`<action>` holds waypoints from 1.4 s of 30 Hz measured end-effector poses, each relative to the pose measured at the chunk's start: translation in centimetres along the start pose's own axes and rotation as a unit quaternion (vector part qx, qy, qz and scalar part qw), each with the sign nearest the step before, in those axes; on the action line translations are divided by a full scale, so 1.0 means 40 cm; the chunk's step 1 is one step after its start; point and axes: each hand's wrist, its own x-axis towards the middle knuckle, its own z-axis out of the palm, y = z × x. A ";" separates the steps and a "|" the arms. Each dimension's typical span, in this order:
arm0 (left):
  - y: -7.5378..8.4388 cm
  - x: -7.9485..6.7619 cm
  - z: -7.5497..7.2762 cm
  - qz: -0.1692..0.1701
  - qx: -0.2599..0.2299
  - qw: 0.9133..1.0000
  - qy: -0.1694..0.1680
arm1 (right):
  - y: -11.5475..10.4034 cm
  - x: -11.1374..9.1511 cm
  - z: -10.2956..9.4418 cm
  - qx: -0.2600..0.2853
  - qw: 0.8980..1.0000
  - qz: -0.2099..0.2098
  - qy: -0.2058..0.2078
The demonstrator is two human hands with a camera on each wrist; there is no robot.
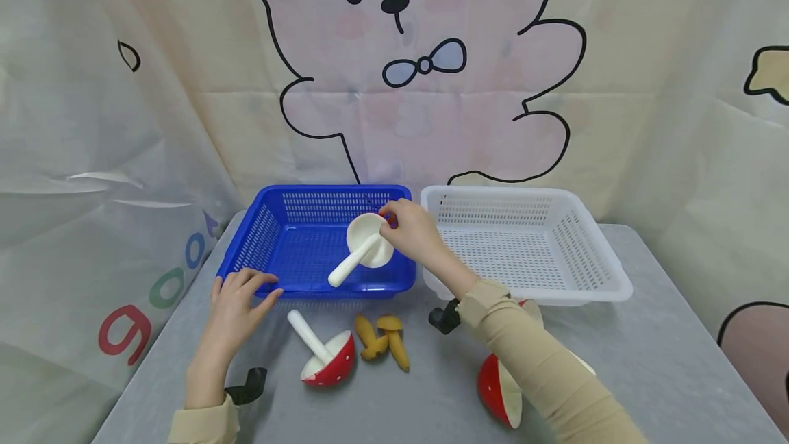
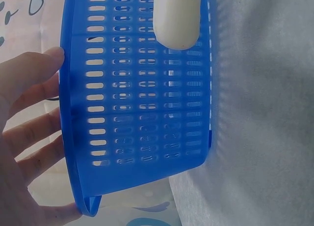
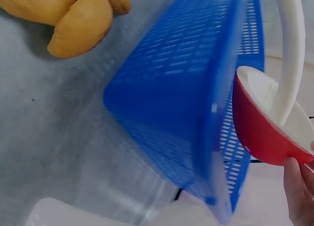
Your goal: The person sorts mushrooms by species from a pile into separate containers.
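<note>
My right hand (image 1: 416, 228) pinches the rim of a toy mushroom (image 3: 265, 123) with a red cap and white stem. The mushroom is held over the right part of a blue basket (image 1: 320, 291), its hollow underside facing up and its stem slanting to the front left. On that basket's front left corner, my left hand (image 1: 237, 307) touches the rim with fingers spread. A second red-capped mushroom (image 1: 333, 362) lies on the table close to the left hand, stem up. Two small brown mushrooms (image 1: 385, 341) lie beside it.
A white perforated basket (image 1: 619, 286) stands right of the blue one on the grey table (image 1: 431, 396). Partly hidden under my right forearm are more red-capped mushrooms (image 1: 493, 389). Behind the baskets hangs a curtain (image 1: 394, 129) printed with a bear.
</note>
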 end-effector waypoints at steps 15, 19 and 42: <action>0.000 0.000 -0.005 -0.008 0.002 1.000 -0.015 | 0.034 0.018 0.071 -0.030 0.997 0.064 -0.015; 0.000 0.001 -0.005 -0.009 0.002 1.000 -0.014 | 0.041 0.017 0.084 -0.037 0.997 0.066 -0.012; 0.002 0.001 -0.003 -0.015 0.002 1.000 -0.012 | -0.022 -0.024 0.041 -0.039 0.998 0.035 -0.038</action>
